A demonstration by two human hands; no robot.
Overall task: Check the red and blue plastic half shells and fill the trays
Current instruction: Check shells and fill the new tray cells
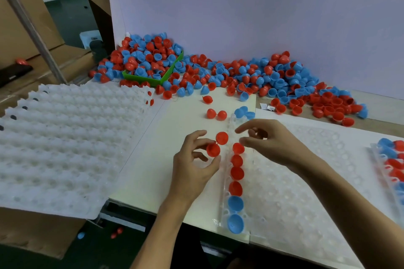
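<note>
The red and blue half shells (218, 72) are lying as a big loose heap along the back of the worktop (179, 116), in the upper middle of the frame, and some of them are filling a green bin (153, 79). They are small smooth plastic cups, and several are joined in pairs by a thin hinge. The left hand (194, 166) is pinching one red joined pair (217, 144) between the thumb and the curled fingers, just left of the centre of the frame. The right hand (269, 142) is hovering with its fingers loosely spread, holding nothing, and its fingertips are touching or almost touching the top red shell in the tray. The clear tray (295, 181) is lying under the right hand, and its left column is carrying four red shells (237, 168) and two blue shells (235, 214). A stack of white trays (65, 137) is sitting at the left of the frame.
</note>
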